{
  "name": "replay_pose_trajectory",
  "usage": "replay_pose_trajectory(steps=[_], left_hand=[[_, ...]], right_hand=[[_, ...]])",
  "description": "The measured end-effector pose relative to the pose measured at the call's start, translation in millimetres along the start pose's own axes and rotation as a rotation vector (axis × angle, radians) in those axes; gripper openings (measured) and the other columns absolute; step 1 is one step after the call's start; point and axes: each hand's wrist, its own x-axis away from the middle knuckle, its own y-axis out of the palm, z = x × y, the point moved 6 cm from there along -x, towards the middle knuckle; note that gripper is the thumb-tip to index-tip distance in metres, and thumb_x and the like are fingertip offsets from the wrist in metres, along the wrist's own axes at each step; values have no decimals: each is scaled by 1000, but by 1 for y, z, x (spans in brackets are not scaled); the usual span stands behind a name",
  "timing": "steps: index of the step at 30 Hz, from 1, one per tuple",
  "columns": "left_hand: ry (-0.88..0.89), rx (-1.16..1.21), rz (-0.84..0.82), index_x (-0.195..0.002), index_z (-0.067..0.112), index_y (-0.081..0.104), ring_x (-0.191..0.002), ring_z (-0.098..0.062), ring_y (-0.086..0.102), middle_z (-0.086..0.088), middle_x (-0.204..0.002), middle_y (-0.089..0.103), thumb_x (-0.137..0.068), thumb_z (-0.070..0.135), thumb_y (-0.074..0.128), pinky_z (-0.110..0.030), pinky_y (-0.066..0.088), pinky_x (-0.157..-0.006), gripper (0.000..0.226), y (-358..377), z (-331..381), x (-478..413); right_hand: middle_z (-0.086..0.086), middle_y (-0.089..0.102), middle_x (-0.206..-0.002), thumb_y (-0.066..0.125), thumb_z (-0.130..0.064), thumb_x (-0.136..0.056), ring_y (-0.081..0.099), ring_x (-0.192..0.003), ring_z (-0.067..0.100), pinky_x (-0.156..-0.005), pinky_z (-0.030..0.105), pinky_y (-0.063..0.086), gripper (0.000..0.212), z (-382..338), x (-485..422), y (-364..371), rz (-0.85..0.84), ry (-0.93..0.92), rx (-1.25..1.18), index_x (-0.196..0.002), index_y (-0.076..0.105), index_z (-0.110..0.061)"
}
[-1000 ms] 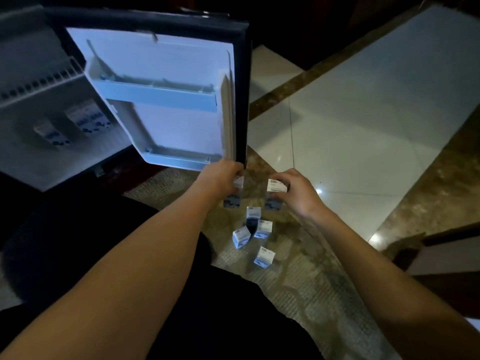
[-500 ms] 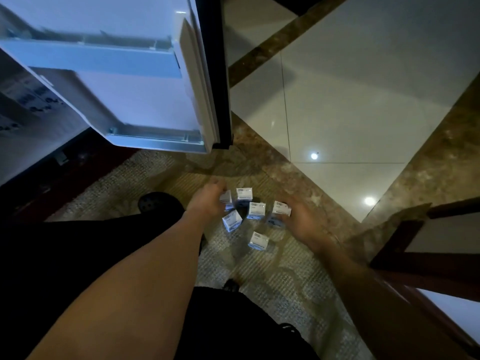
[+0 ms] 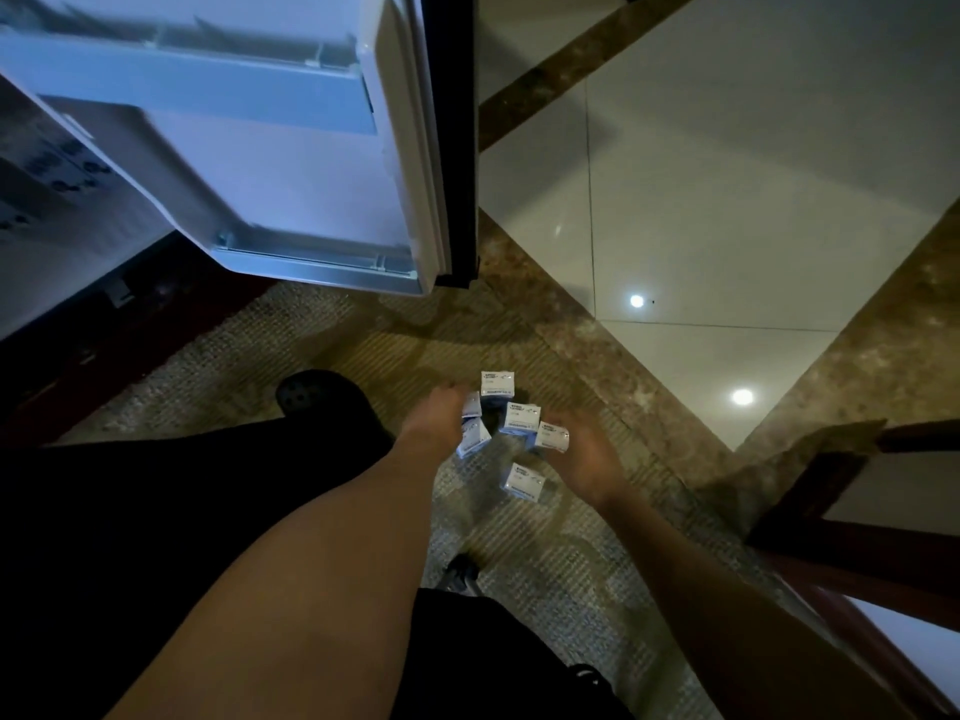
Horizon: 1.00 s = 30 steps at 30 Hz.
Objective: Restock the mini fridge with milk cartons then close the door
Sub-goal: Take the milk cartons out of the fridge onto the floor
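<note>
Several small white milk cartons stand clustered on the rug, among them a far carton (image 3: 497,389), a middle carton (image 3: 521,418) and a near carton (image 3: 522,480). My left hand (image 3: 436,423) reaches in from the left, its fingers curled round a carton (image 3: 471,405). My right hand (image 3: 587,457) comes from the right and pinches another carton (image 3: 553,436) at its fingertips. The mini fridge door (image 3: 291,148) hangs open above them, with white inner shelves. Blurred cartons (image 3: 47,174) sit inside the fridge at the far left.
The patterned rug (image 3: 545,589) lies under the cartons, with a brown marble border and glossy white tiles (image 3: 753,174) beyond. Dark wooden furniture (image 3: 857,537) stands at the right. My dark-clad legs and a shoe (image 3: 311,394) fill the lower left.
The view has tilted down, so the fridge door sits higher in frame. Both hands, each with a carton, have dropped into the cluster on the rug.
</note>
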Motion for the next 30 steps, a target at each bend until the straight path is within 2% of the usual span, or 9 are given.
replay_pose_trajectory(steps=[5,10,12,17,21,25,30], left_hand=[[11,8,14,-139,11,48,-119,-34,55,-14,-140,46,-96,8,54,-42,48,-95,44,-13,11,14],[131,-56,87,-134,14,51,-113,-32,56,-9,-135,49,-92,10,58,-39,50,-87,43,-46,25,33],[152,-110,107,-137,14,49,-119,-31,53,-8,-141,46,-91,12,60,-40,48,-91,48,-64,31,42],[232,-178,183,-145,20,43,-137,-25,36,-5,-151,38,-87,14,63,-42,40,-105,62,-121,37,69],[243,-224,279,-147,22,40,-137,-25,37,-3,-150,42,-85,18,63,-42,36,-109,66,-173,28,92],[249,-269,357,-149,24,38,-142,-22,32,-1,-153,38,-91,30,59,-41,31,-112,61,-227,13,116],[89,-366,449,-148,21,37,-142,-24,29,-2,-153,38,-100,35,50,-41,29,-112,53,-294,-43,151]], right_hand=[[0,66,-114,76,-33,-81,64,-106,21,-85,46,54,40,-9,6,-10,7,7,28,-119,65,-35],[7,62,-125,74,-21,-84,59,-114,26,-90,37,49,46,-40,12,-31,3,-17,41,-128,62,-19],[9,61,-129,70,-19,-87,58,-117,28,-94,35,48,48,-59,14,-41,2,-55,67,-134,58,-16],[3,55,-138,70,-22,-89,54,-123,20,-97,27,44,53,-125,14,-77,25,-172,43,-139,53,-21],[-4,55,-137,73,-26,-87,52,-125,15,-104,36,47,55,-190,13,-104,55,-308,52,-138,53,-28],[-11,57,-131,71,-34,-89,54,-119,9,-100,33,49,48,-257,17,-119,76,-432,67,-133,55,-32],[-11,48,-146,60,-42,-96,44,-134,11,-110,36,42,48,-338,20,-126,63,-596,145,-141,47,-33]])
